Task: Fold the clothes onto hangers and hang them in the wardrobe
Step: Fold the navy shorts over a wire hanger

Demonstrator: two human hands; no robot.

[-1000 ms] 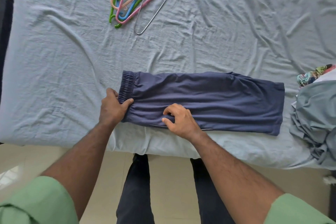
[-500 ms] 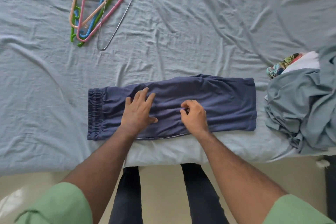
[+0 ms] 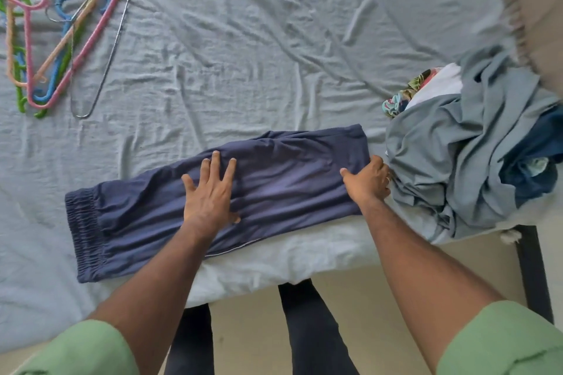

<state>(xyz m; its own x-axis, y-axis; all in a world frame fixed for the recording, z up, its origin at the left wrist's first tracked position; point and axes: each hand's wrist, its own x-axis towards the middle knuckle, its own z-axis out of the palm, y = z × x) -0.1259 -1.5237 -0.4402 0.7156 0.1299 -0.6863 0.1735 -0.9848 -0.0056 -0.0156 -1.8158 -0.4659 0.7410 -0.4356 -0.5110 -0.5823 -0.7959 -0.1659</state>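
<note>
Head cam view, going left to right: top left corner of the bed (image 3: 243, 39) I've got a pile of hangers (image 3: 54, 39), pink, blue, green, a peach one and a bare wire one, all tangled together on the wrinkly pale blue sheet. They're well apart from everything else.

Middle of the frame is the navy trousers (image 3: 274, 186), folded lengthwise into a long strip lying flat near the front edge of the bed. Elastic waistband sits at the left end, leg hems at the right, and the whole strip tilts a bit, right end further from me.

Left hand (image 3: 210, 192) is pressed flat on the middle of the trousers, fingers straight and spread, not holding anything, just palm down on the fabric.

Right hand (image 3: 367, 179) is at the hem end. Its grip looks curled over the edge of the cloth, thumb on top, fingers tucked around the end, so it has hold of the hem.

Just beside that hand on the right is a heap of unfolded clothes (image 3: 463, 161), mostly grey-blue, with something dark blue, something white and a colourful printed bit poking out. Far right edge shows a dark bed leg (image 3: 533, 268) and beige floor (image 3: 380, 307).
</note>
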